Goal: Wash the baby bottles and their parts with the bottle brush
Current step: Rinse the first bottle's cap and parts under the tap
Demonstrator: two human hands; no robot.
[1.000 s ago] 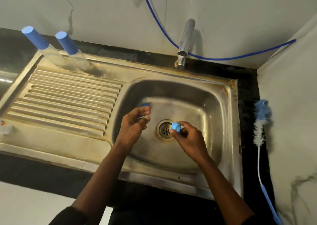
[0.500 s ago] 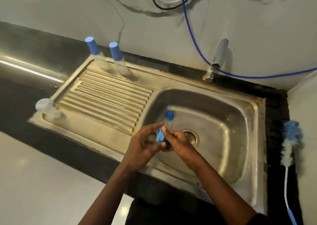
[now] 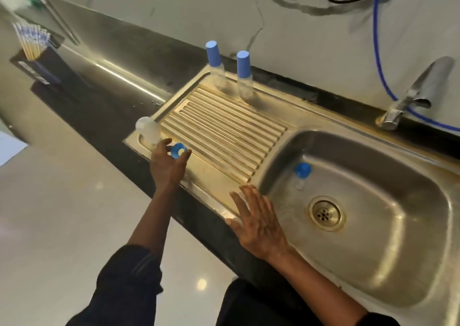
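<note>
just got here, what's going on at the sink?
A person is handling baby bottle parts. The left hand pinches a blue ring over the near corner of the drainboard, beside a clear cap. The right hand is open over the front edge of the sink, holding nothing. One bottle sits in the sink; two capped bottles stand at the back. No brush is in view.

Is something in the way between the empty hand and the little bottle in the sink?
Nothing visible. The open right hand is at the sink's front-left rim, and only bare steel lies between it and the bottle. The left hand holds a blue ring over by the drainboard.
</note>
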